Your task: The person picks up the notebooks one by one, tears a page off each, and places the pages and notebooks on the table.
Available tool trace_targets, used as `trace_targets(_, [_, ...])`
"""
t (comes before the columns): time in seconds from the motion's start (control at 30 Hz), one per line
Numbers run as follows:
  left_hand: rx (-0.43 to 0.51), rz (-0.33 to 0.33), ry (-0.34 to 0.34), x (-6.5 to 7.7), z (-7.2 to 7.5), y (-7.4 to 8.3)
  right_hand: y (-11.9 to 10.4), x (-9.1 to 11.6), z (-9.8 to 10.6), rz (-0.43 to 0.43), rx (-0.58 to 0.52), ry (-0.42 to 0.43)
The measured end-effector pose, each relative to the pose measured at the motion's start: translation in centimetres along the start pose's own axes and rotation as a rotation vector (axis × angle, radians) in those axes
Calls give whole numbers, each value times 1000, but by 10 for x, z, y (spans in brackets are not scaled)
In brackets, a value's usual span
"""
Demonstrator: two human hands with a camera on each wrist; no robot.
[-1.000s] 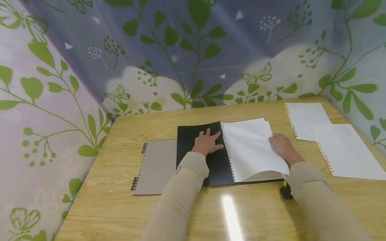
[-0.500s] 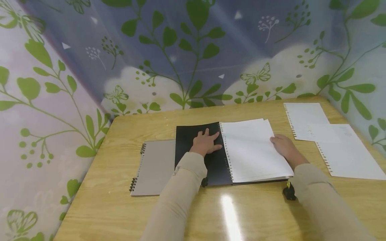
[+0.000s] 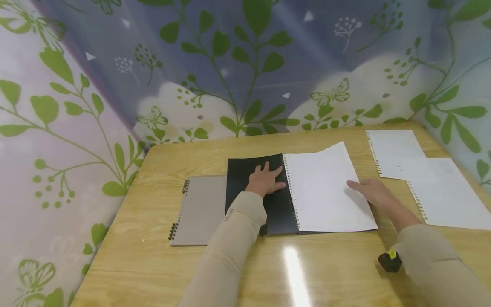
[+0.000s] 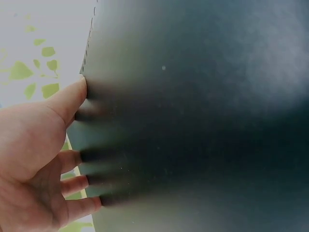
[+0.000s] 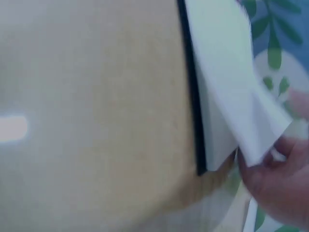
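An open notebook with ring-hole binding lies on the table, its black cover [image 3: 239, 175] turned to the left. My left hand [image 3: 262, 181] rests on that cover with fingers spread, close to the binding; the left wrist view has its fingertips against the dark sheet. On the right side, a white page [image 3: 318, 187] is lifted at its outer edge. My right hand [image 3: 374, 192] pinches this edge, thumb on top and fingers beneath. In the right wrist view the page [image 5: 236, 87] bends up from the stack [image 5: 217, 140] below it.
A grey spiral notebook [image 3: 203, 204] lies partly under the black cover at the left. Two loose white sheets with torn binding holes, one farther back [image 3: 395, 147] and one nearer [image 3: 449, 192], overlap on the right of the wooden table [image 3: 184, 281]. Patterned walls stand behind.
My right hand has shifted slightly right and nearer, its thumb now over the page. The page's far outer corner has risen. My left hand stays on the black cover.
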State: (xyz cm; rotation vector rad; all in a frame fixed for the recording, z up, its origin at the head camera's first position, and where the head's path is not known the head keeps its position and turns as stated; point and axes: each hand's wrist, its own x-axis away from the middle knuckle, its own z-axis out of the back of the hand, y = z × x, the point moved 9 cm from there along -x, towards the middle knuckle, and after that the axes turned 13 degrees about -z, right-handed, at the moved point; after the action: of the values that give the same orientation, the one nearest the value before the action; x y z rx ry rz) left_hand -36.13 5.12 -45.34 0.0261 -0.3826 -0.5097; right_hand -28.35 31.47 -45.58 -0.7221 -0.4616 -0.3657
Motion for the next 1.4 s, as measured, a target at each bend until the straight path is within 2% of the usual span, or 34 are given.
trace_targets(0.13, [12, 0, -2, -1, 0, -1, -5, 20, 0, 105, 69, 175])
trace_targets(0.23, [21, -1, 5, -1, 2, -1, -5, 32, 0, 145, 86, 271])
trace_targets(0.4, [51, 7, -2, -1, 1, -1, -1, 37, -3, 113, 73, 283])
trace_targets(0.7, [59, -1, -4, 1, 1, 4, 1, 37, -1, 144, 63, 348])
trace_targets(1.1, [73, -4, 11, 1, 1, 4, 6, 35, -3, 98, 58, 283])
trace_targets(1.4, [79, 1, 17, 5, 5, 6, 8, 31, 2, 118, 51, 289])
